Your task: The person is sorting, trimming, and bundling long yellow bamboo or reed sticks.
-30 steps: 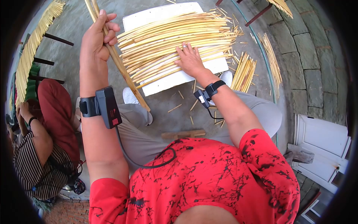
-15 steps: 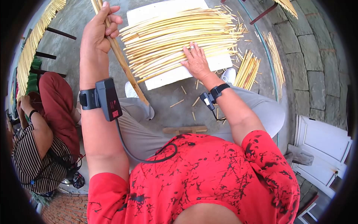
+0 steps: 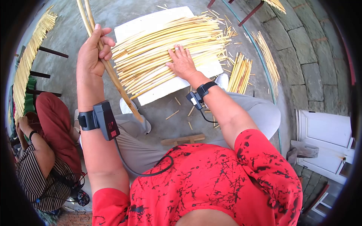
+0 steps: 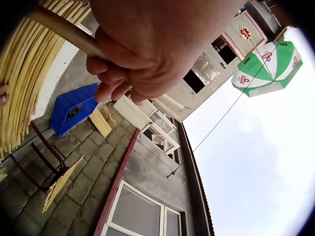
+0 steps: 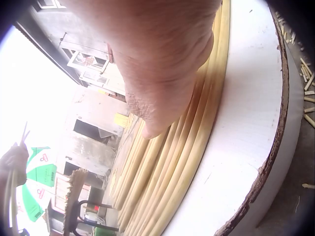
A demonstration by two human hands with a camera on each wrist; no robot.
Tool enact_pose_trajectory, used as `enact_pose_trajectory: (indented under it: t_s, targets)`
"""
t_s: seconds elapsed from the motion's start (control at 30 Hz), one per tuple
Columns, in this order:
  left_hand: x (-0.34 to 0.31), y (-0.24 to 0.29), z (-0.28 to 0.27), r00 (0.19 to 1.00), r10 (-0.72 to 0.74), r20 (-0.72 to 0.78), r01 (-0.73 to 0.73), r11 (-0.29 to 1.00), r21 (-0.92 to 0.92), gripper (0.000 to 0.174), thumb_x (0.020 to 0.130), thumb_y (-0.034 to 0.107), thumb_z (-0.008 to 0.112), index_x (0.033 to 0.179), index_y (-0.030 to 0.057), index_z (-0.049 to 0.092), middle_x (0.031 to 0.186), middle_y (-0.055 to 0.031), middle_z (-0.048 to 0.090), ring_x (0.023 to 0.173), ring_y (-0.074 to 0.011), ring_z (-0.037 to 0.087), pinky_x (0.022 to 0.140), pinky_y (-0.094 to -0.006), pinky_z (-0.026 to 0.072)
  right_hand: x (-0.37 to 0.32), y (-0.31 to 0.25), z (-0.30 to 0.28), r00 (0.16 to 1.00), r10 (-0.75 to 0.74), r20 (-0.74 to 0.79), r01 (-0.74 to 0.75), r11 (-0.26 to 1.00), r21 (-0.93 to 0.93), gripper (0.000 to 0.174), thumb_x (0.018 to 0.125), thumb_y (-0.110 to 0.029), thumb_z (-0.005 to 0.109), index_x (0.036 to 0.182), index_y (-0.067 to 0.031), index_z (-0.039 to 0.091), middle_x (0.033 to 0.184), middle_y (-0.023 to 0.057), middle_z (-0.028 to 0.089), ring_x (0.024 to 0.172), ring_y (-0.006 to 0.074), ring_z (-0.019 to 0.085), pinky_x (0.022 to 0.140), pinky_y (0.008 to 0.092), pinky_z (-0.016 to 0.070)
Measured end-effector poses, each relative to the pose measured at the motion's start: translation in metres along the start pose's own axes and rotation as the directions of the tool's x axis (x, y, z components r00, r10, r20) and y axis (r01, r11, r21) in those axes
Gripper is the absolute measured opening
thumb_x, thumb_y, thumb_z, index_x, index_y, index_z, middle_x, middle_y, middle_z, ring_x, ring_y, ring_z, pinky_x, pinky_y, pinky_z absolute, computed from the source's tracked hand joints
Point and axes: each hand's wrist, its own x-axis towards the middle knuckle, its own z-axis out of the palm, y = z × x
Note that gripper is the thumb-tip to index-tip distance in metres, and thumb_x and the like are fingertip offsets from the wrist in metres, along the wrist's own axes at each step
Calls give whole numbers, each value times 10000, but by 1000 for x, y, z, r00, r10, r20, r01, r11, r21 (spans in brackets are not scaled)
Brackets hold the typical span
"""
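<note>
My left hand (image 3: 93, 51), raised at the board's left side, grips long pale sticks (image 3: 117, 83). Their upper ends spread apart, and the lower end slants down to my shoe. In the left wrist view the fingers curl around one stick (image 4: 66, 30). My right hand (image 3: 183, 64) rests with fingers spread on a layer of straw-coloured stalks (image 3: 166, 35), laid side by side across a white board (image 3: 151, 97). In the right wrist view the stalks (image 5: 197, 128) run under that hand, close to the board's rough edge (image 5: 256, 187).
A small bundle of stalks (image 3: 240, 73) and a longer one (image 3: 267, 62) lie right of the board, among scattered short pieces. A hose (image 3: 260, 52) crosses the floor there. To the left, another person (image 3: 49, 150) sits by a stalk-topped rack (image 3: 30, 56). A wooden piece (image 3: 183, 139) lies before me.
The head view has shifted slightly between frames. Both hands keep nearly the same places relative to the board, the left still gripping the sticks, the right still on the stalks.
</note>
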Motion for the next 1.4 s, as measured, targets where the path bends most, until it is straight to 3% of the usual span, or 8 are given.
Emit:
enact_pose_trajectory:
  t_s: [0.7,0.8,0.9,0.93,1.07,1.13,1.17,1.4]
  targets:
    - [5,-7,3,1000,-1,-5,0,998,-67,308,930,305,451,945,6,526,654,-97,576,418,-61,334,412,-208,317,-4,0,6,988,13,-151,-1,997,79,590,860,-399,479,1335,-80,333,1383,223,275,1323,331,182,1072,449,126]
    - [5,-9,7,999,7,-41,-10,997,-74,283,929,300,456,887,25,508,666,-112,579,441,-77,358,434,-223,338,1,-45,-32,948,98,-302,85,838,539,513,855,-359,528,1210,4,451,1165,266,482,1088,339,482,910,386,388]
    - [3,-22,18,985,50,-165,-81,979,-187,272,927,294,463,838,39,487,692,-132,583,465,-91,377,451,-238,354,-2,-99,-86,996,-92,22,8,315,949,525,821,-382,587,1136,27,491,919,209,597,809,262,619,730,316,480]
    - [3,-26,21,986,53,-159,-82,979,-186,272,927,294,463,838,39,487,692,-132,583,465,-91,377,451,-238,354,-4,-112,-103,973,-218,72,17,382,924,443,849,-301,583,1165,-8,482,958,90,601,829,154,592,753,256,459]
    - [-2,-38,28,981,50,-187,-87,976,-199,262,929,284,455,851,34,460,732,-166,589,539,-143,473,518,-281,431,-4,-127,-96,973,-89,212,-163,380,910,271,828,-261,603,944,-30,521,724,59,586,646,151,587,628,282,473]
    - [0,-40,24,991,18,-130,-39,987,-159,273,913,294,487,894,22,476,802,-184,598,685,-207,580,638,-333,497,5,-109,-84,998,-36,42,-10,623,782,224,827,-254,600,856,-41,533,627,65,549,589,171,555,577,310,451]
    - [1,-40,21,990,18,-139,-40,986,-161,273,913,294,487,894,22,476,802,-184,598,685,-207,580,638,-333,497,8,-94,-86,998,-41,49,-7,682,731,274,812,-317,591,794,-46,552,669,159,580,646,343,562,608,394,451]
    - [4,-15,-10,940,88,-329,-207,914,-349,596,884,341,511,1232,-84,278,1153,-230,397,1093,-309,454,916,-481,397,32,31,-113,980,-199,-28,200,965,167,336,800,-386,601,730,-63,538,629,117,533,600,303,523,555,374,412]
